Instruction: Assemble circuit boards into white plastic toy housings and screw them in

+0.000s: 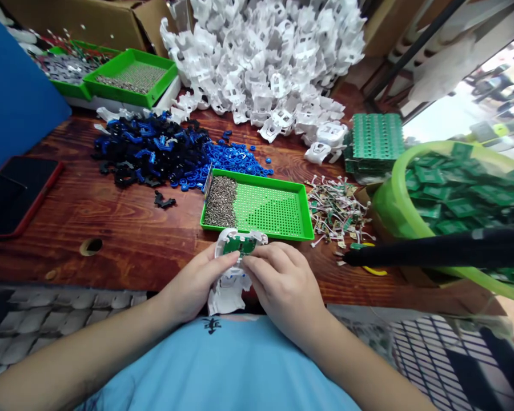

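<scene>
In front of my body, above the table's near edge, is a white plastic shell (227, 299) with a green circuit board (230, 246) in its upper end. My left hand (199, 279) is closed around the shell's left side, its thumb lying across the board's lower edge. From the right, my right hand (285, 279) has its fingers pinched together at the board's right side. Its fingertips cover whatever they grip there. Just beyond the shell, a green perforated tray (278, 212) holds small metal screws (221, 201) at its left end.
Behind lie blue and black plastic parts (149, 145), blue rings (235, 158) and a heap of white shells (265, 63). To the right are wired boards (338, 208), stacked green panels (377, 136), a green tub (394, 188) and a black bar (432, 248). A phone (19, 194) lies left.
</scene>
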`<state>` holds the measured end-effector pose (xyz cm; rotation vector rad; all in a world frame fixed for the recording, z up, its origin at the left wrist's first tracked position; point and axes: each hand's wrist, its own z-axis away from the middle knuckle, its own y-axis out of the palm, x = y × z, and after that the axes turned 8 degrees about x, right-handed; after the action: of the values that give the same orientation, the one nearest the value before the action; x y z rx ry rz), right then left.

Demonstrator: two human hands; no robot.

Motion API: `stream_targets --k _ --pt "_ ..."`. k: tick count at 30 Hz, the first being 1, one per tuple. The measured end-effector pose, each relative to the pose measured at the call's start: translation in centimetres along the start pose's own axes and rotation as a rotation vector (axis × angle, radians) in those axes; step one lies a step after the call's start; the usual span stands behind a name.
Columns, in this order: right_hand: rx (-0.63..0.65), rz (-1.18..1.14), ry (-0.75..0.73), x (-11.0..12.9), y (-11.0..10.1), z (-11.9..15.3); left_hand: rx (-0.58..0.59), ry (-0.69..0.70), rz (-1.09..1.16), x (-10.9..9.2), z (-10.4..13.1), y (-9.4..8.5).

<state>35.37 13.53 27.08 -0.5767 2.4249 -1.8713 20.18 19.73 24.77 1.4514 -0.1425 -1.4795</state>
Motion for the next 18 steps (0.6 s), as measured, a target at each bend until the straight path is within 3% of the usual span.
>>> stream_targets --k 3,5,7,10,12,18 --pt "-0.102 -0.091 0.060 -0.2 -0.1 0.5 -0.051 0.003 0.004 0.0 -0.3 0.1" --pt "-0.217 -0.255 0.207 -0.7 0.1 0.9 -0.091 0.019 -0.002 0.2 -0.4 -0.1" --pt "-0.265 -0.566 0.397 -1.3 0.5 1.1 -0.132 0.039 -0.018 0.3 -0.4 -0.3" --pt "-0.046 -1.174 0.533 -1.5 1.3 0.9 -0.187 0.075 -0.064 0.3 -0.2 -0.3" --pt "0.111 -1.419 0.547 -1.1 1.5 0.3 -0.206 0.088 -0.095 0.2 -0.1 -0.1" --pt "0.116 -1.643 0.694 -0.3 1.4 -0.7 -0.207 0.099 -0.168 0.2 0.5 0.3"
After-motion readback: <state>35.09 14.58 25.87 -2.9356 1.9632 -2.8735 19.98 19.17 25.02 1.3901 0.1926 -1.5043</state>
